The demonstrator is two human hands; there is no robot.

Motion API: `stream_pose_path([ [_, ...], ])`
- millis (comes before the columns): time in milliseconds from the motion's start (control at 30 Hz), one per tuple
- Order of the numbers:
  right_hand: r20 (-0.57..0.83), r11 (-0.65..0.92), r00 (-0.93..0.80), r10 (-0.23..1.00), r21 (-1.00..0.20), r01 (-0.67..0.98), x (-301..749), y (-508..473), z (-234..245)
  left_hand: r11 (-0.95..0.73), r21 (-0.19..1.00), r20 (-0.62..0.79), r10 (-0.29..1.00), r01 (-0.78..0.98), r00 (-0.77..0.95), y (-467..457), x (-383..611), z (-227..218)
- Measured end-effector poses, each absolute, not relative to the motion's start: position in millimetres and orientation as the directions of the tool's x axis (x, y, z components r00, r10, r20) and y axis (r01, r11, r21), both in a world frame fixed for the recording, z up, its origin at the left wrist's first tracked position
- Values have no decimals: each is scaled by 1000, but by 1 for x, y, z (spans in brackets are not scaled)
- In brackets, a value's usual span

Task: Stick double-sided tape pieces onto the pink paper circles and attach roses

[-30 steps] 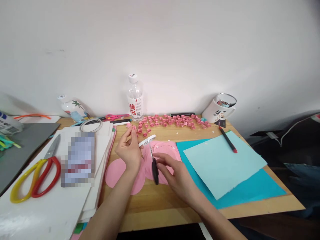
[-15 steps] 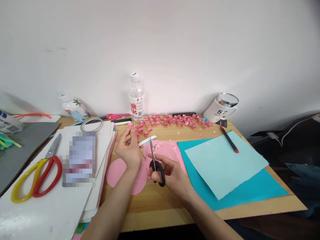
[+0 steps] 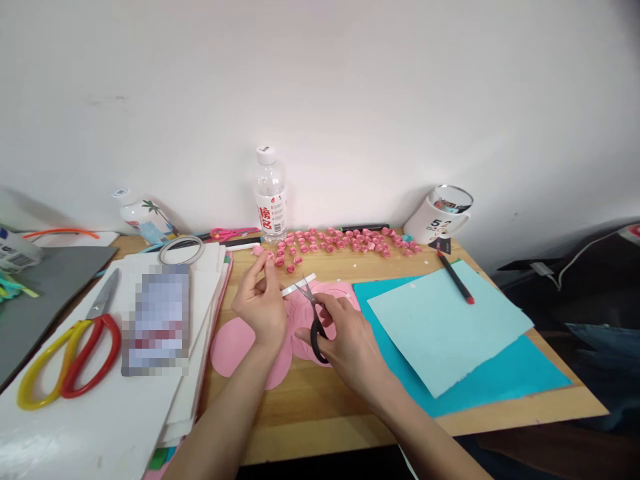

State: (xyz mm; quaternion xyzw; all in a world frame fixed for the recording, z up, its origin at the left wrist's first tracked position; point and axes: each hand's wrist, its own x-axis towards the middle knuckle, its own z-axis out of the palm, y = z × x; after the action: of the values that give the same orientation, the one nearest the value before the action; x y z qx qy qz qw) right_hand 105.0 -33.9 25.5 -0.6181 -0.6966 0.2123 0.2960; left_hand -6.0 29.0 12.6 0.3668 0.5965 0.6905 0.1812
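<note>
My right hand (image 3: 345, 340) grips small black-handled scissors (image 3: 314, 317), blades open and pointed at a white strip (image 3: 299, 285) of tape or paper. My left hand (image 3: 261, 300) pinches that strip's near end, fingers closed, above pink paper circles (image 3: 235, 343) lying on the wooden table (image 3: 320, 407). A row of several small pink rolled paper roses (image 3: 345, 242) lies along the back of the table.
Large red and yellow scissors (image 3: 70, 357) and a blurred card (image 3: 156, 319) rest on white sheets (image 3: 100, 413) at left, with a tape ring (image 3: 182, 249). Teal and light blue paper (image 3: 445, 327) with a red pen (image 3: 455, 277) lies right. A water bottle (image 3: 270, 197) and mug (image 3: 440, 217) stand at the wall.
My right hand picked the small scissors up off the pink paper, worked its fingers into the handles and brought the opened blades up to the white strip held by my left hand.
</note>
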Motion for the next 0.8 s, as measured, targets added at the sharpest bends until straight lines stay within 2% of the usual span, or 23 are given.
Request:
stream_pose_path([
  [100, 136, 130, -54, 989, -648, 751, 103, -33, 25, -216, 956, 293, 696, 199, -656, 28, -5, 11],
  [267, 27, 46, -37, 999, -666, 744, 104, -33, 28, -213, 952, 305, 695, 219, -652, 28, -5, 11],
  [400, 53, 64, -38, 998, -671, 739, 108, -33, 28, -267, 943, 331, 704, 198, -628, 28, -4, 11],
  [800, 106, 70, -22, 994, -478, 876, 124, -30, 25, -319, 923, 384, 702, 216, -600, 29, -3, 5],
])
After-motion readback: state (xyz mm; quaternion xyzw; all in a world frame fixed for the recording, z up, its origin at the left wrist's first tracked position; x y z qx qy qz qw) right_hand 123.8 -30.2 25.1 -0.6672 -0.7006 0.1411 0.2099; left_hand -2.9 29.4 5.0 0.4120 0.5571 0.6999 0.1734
